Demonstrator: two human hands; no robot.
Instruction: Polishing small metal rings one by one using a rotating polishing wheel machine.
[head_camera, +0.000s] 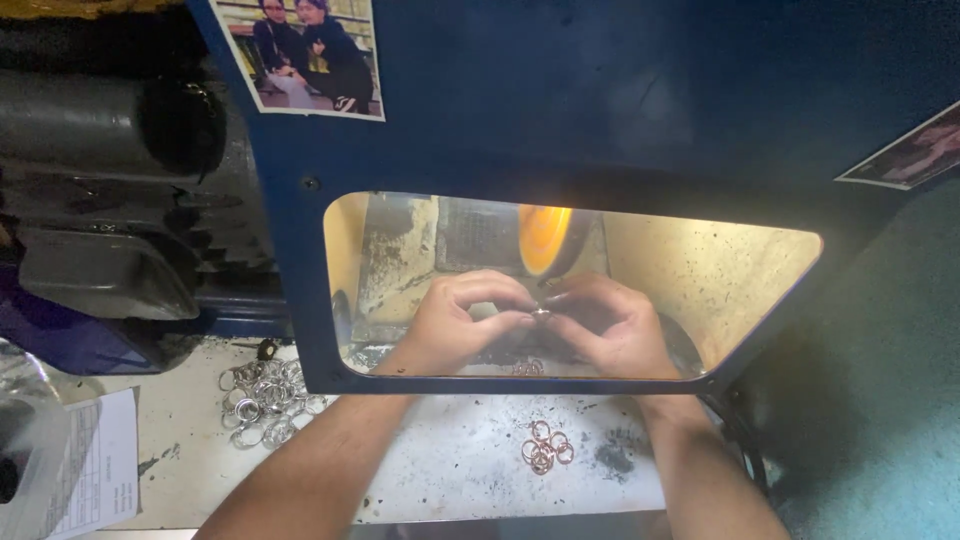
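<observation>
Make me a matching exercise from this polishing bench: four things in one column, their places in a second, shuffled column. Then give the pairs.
Things:
1. silver rings
2. copper-coloured rings
3. orange wheel
4. photo

Places:
A. stuck on the blue hood, upper left
B. behind the window, just above the two hands
C. heaped on the bench at the left, outside the hood
D. small pile on the bench between the forearms

Pairs: 1-C, 2-D, 3-B, 4-A

The left hand and right hand pinch a small ring between them below the wheel.

Small shiny ring (541, 312) pinched below orange wheel (545, 240).
</observation>
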